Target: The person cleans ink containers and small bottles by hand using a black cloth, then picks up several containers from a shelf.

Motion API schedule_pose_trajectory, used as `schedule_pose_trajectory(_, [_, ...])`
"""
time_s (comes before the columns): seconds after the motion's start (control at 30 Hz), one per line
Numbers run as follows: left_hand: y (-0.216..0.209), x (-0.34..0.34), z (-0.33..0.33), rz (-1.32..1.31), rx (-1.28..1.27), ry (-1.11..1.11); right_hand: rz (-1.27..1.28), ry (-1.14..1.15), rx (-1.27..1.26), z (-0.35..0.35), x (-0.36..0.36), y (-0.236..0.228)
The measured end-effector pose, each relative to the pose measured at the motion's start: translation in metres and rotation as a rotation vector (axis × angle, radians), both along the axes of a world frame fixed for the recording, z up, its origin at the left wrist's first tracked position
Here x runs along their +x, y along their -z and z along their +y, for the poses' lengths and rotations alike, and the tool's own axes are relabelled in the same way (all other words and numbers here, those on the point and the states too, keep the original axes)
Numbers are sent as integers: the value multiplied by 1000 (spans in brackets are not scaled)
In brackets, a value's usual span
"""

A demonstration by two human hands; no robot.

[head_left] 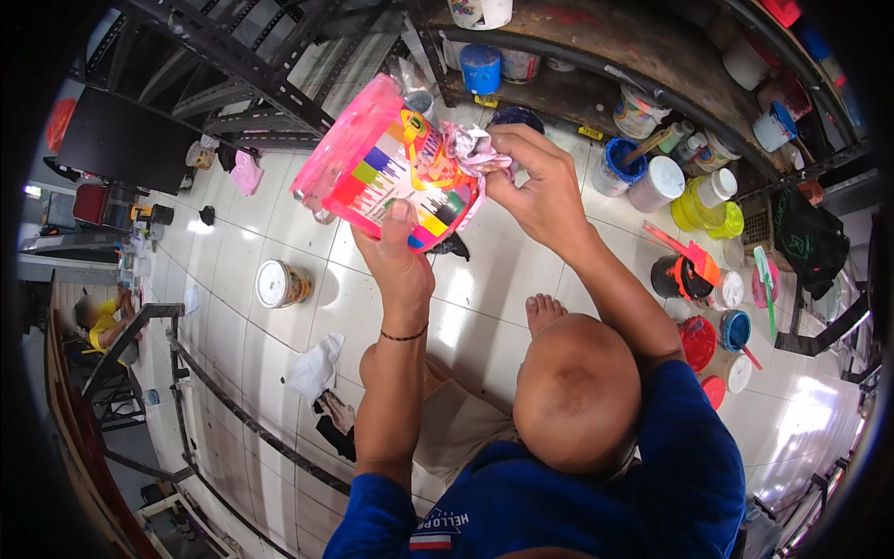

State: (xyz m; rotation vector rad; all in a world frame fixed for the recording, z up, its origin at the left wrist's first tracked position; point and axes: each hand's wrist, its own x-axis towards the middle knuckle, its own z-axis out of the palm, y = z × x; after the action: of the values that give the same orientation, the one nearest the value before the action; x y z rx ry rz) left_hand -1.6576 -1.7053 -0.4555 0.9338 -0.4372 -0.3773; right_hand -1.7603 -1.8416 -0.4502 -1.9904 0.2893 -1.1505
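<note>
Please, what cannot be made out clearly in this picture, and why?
In the head view:
Fingers of the left hand, except the thumb: behind the tub.
Tub's far side: turned away.
Some fingertips of the right hand: hidden by the rag.
Topmost white bucket: cut by the upper edge.
Hands of the person in yellow: too small.

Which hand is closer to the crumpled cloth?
Right. The right hand pinches the crumpled cloth against the pink bucket; the left hand grips that bucket lower down, thumb on its wall, apart from the cloth.
</note>
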Motion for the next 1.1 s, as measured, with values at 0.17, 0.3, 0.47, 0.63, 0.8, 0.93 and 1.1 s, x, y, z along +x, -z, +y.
schedule_pose_trajectory(0.17, [3, 2, -3, 10, -27, -12, -35, 19, -45, 5, -2, 3])
schedule_pose_trajectory(0.3, [4, 1, -4, 22, -47, -3, -31, 25, -54, 7, -3, 7])
schedule_pose_trajectory(0.47, [6, -3, -5, 23, -42, 3, -85, 0, 41, 6, -4, 20])
schedule_pose_trajectory(0.63, [17, -6, -12, 46, -44, -52, -138, 16, 106, 6, -6, 28])
schedule_pose_trajectory(0.8, [27, 4, -23, 51, 9, -69, -73, -56, -41, 21, -12, 9])
schedule_pose_trajectory(0.93, [31, 10, -20, 154, -89, 45, -66, -212, -156, 20, -14, 7])
schedule_pose_trajectory(1.1, [17, 17, 0, 170, -27, 214, -58, -255, -5, 11, -26, 15])
